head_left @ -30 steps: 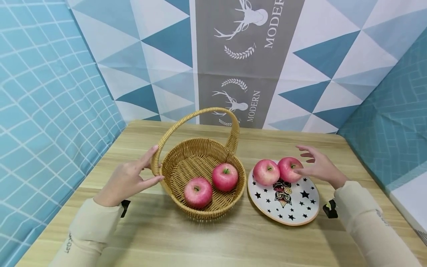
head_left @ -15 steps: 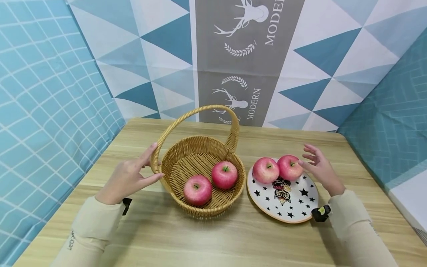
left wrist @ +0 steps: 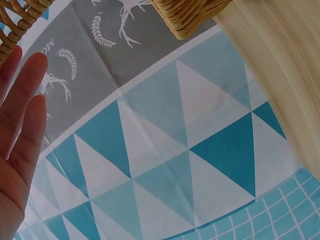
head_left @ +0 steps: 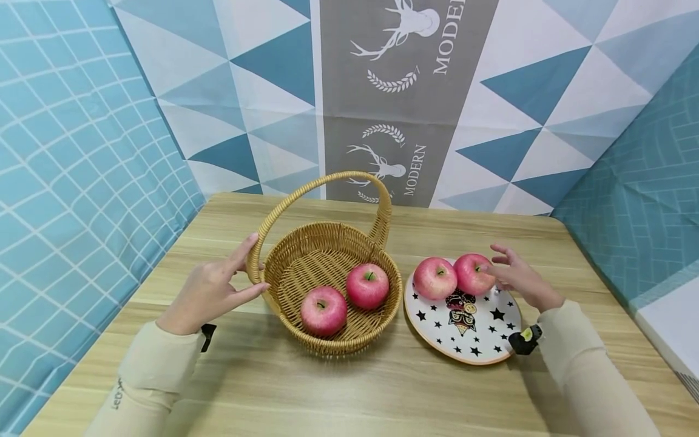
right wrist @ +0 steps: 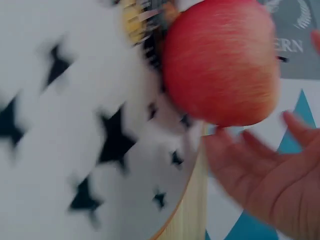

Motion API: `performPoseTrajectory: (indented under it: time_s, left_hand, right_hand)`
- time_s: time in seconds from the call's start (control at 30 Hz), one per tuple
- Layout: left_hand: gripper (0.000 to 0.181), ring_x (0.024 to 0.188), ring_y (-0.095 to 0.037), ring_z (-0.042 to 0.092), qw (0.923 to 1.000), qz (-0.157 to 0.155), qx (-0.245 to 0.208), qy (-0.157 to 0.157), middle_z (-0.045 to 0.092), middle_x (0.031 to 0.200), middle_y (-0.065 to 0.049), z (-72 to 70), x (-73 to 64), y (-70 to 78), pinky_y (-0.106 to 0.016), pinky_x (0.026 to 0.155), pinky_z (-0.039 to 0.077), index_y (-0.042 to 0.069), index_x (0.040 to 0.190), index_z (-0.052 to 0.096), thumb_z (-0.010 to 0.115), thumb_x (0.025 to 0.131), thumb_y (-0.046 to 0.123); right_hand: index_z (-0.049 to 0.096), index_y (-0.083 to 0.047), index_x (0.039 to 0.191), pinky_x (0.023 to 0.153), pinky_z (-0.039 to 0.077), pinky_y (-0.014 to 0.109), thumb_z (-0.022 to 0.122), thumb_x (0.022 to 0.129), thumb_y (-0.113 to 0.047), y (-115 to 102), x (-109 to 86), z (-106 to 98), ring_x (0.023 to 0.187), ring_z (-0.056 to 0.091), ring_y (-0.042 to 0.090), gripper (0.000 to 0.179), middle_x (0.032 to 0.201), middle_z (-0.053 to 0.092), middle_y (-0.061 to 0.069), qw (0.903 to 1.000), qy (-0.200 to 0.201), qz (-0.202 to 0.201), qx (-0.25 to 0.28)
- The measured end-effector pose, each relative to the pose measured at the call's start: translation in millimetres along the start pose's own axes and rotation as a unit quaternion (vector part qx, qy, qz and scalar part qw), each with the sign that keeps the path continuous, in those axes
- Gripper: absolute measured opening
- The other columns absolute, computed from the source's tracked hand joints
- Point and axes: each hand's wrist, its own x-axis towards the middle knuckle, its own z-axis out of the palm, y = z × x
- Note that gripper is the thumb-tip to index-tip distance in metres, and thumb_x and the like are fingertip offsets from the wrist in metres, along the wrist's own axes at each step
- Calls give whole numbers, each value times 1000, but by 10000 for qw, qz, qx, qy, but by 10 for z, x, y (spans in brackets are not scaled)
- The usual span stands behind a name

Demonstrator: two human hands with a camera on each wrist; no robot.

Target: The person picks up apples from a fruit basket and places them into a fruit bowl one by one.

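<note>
My left hand (head_left: 204,291) is at the left foot of the handle of a wicker basket (head_left: 327,347), thumb in front and fingers behind. Straight fingers (left wrist: 34,75) show beside the weave in the left wrist view. Two red apples (head_left: 323,311) lie in the basket. On a white plate with black stars (head_left: 498,334), two more apples sit side by side at the back. Over the plate's right edge, my right hand (head_left: 521,279) reaches beside the right apple (head_left: 472,274), fingers spread and loosely bent. Its fingertips are by this apple (right wrist: 222,65) in the right wrist view; contact is unclear.
A wooden table (head_left: 349,397) bears the basket and plate, which stand close together. The basket handle (head_left: 327,179) arches high above its bowl. Patterned cloth stands behind the table and along both sides. A white block (head_left: 674,331) edges the right side.
My right hand drew back to the right from the apple, fingers raised, then lowered and came closer to it again. The left hand and basket stay put; slight view shift.
</note>
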Motion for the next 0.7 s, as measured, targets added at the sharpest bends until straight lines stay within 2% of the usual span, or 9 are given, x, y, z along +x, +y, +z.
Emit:
performPoseTrajectory:
  time_s: [0.13,0.23,0.47,0.57,0.7]
  left_hand:
    - [70,40,-7,48,10000,-1,6,-24,68,67,-6,1,-1,-6,-19,37,33,24,156,22,43,98,56]
    - [70,40,-6,47,10000,3,-4,-35,69,67,-6,-1,-3,-7,-19,37,33,24,156,22,44,98,56]
    - [70,40,-6,48,10000,-17,6,-58,69,68,-6,-11,0,-2,-19,38,35,24,156,22,43,98,56]
    - [70,39,-5,48,9999,-34,-27,-91,69,68,-6,-15,3,3,-18,38,35,24,157,21,43,98,56]
    - [70,37,-4,47,9999,-74,-50,-112,69,68,-6,-20,3,11,-17,37,35,25,157,21,43,98,56]
  right_hand:
    - [-6,3,153,80,55,41,55,98,-26,12,49,-67,99,59,26,87,148,12,40,9955,-471,595,561]
    - [-8,0,153,77,57,39,58,96,-20,31,87,-83,90,62,17,90,148,12,40,9917,-711,692,821]
    - [-4,-1,154,72,59,38,63,91,-15,25,149,-61,81,63,16,93,141,26,35,9888,-922,820,842]
    - [-5,-2,154,74,58,39,63,89,-10,39,169,-55,80,61,17,95,141,25,35,9877,-1056,743,880]
    - [-6,-4,155,75,58,39,66,86,-5,42,178,-31,84,61,19,100,146,17,36,9869,-1220,574,881]
